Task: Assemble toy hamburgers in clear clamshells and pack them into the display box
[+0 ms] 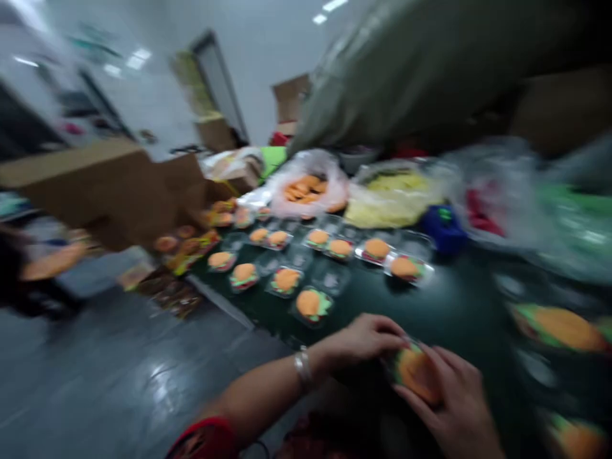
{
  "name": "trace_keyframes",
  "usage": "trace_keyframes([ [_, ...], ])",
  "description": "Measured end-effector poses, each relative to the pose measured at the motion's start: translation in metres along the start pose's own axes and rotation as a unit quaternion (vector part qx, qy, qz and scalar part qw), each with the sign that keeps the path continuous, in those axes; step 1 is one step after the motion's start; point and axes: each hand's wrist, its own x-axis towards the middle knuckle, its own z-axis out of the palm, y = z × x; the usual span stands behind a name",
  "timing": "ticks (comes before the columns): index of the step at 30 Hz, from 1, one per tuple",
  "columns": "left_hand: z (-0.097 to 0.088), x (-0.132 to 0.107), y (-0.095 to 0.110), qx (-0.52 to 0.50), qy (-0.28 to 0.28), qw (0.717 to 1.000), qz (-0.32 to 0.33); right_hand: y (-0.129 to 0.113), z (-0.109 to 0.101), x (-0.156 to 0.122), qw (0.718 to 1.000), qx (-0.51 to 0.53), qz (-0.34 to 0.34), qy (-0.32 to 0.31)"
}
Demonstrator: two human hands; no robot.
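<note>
Two hands (pixel 368 341), one silver bracelet (pixel 303 368), three plastic bags (pixel 310 185), one blue object (pixel 444 226)

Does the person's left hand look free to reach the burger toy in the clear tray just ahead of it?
Probably yes: the left hand touches the burger toy held by both hands, and only bare dark table lies before the tray ahead.

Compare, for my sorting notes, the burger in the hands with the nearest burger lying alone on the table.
The held burger is gripped between the left hand and right hand; the table burger lies untouched. The held burger looks larger, being closer, and more blurred; the table burger shows its green edge more clearly. Both have orange tops and seem to sit in clear packs.
</note>
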Motion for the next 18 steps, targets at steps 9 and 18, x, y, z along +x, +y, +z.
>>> trace_keyframes([
  [9, -0.003, -0.003, -0.017, -0.28, 0.024, 0.96, 0.002, -0.036, -0.032, -0.027, 0.931, 0.142, 0.336, -0.004],
  [18, -0.01, -0.027, -0.009, -0.284, 0.073, 0.956, 0.002, -0.057, -0.021, -0.004, 0.81, 0.376, 0.45, -0.014],
])
